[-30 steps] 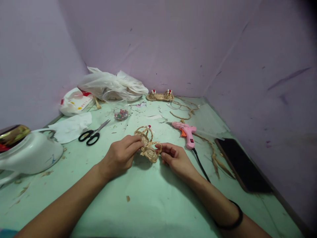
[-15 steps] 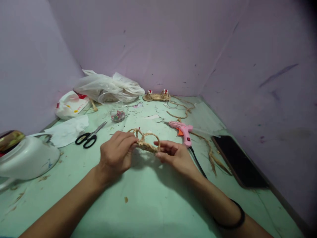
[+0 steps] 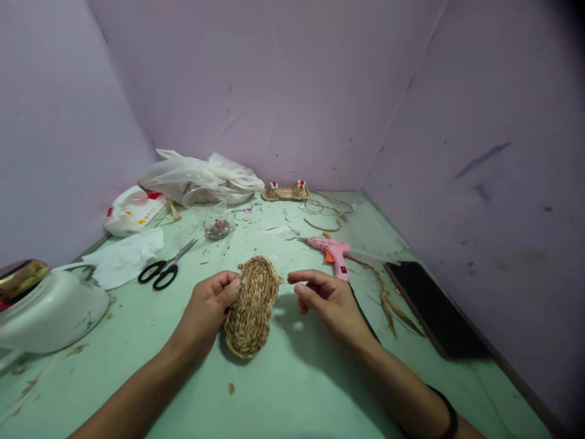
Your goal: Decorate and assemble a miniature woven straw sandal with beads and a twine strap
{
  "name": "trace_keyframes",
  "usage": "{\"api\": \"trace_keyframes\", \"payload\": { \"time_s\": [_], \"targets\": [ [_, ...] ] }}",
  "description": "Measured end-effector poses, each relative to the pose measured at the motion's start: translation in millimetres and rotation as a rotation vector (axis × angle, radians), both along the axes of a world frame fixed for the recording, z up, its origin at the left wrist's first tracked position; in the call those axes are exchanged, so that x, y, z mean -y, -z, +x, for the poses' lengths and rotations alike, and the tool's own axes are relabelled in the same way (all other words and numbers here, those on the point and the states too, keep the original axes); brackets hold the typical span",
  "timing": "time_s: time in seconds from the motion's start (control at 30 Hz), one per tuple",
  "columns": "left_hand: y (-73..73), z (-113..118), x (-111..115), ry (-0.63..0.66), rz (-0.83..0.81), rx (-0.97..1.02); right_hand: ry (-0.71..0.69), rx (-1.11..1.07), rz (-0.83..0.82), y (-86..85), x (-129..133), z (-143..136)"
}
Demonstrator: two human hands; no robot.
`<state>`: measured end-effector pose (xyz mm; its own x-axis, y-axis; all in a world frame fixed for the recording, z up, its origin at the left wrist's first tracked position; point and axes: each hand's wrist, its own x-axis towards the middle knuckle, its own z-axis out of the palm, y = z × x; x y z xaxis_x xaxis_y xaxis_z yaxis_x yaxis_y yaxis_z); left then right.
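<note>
A woven straw sole [image 3: 254, 308], an elongated oval of coiled rope, is tilted up with its flat face toward me. My left hand [image 3: 211, 305] pinches its left edge between thumb and fingers. Just right of the sole, my right hand [image 3: 326, 299] has its thumb and fingers apart, with a small gap to the sole's upper right edge. Behind that hand lies a pink glue gun [image 3: 336, 251], its nozzle pointing left. Black-handled scissors [image 3: 165, 268] rest to the left. At the back sits a similar straw piece [image 3: 286, 194] with red and white beads.
A plastic bag [image 3: 201, 177], a bead container [image 3: 217, 228] and a paper sheet [image 3: 130, 256] stand or lie at back left. A white pot [image 3: 55, 311] is far left. Rope strands [image 3: 388, 302] and a phone [image 3: 439, 311] lie right.
The straw piece has been turned so its flat coiled face shows and its rope loops are out of sight. My right hand has let go of it. The view has tilted slightly upward.
</note>
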<state>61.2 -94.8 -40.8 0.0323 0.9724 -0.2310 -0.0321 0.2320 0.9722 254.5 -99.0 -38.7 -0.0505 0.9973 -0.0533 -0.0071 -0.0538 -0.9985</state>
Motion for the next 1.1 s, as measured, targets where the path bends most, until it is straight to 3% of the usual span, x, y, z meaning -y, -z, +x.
{"api": "trace_keyframes", "payload": {
  "time_s": [0.33, 0.53, 0.73, 0.97, 1.1],
  "targets": [
    [-7.2, 3, 8, 0.039, 0.128, -0.141, 0.029, -0.057, 0.228, 2.5, 4, -3],
    [-11.8, 2, 8, 0.111, 0.191, -0.222, -0.088, -0.113, 0.142, 0.1, 4, -3],
    [-12.9, 4, 14, 0.091, 0.209, -0.22, -0.049, -0.102, -0.061, 1.4, 3, -3],
    [-14.3, 4, 14, 0.111, 0.19, -0.146, -0.045, -0.079, -0.018, 0.4, 3, -2],
    [-10.8, 3, 15, 0.116, 0.224, -0.18, 0.06, -0.032, 0.042, 1.4, 2, -1]
  ]
}}
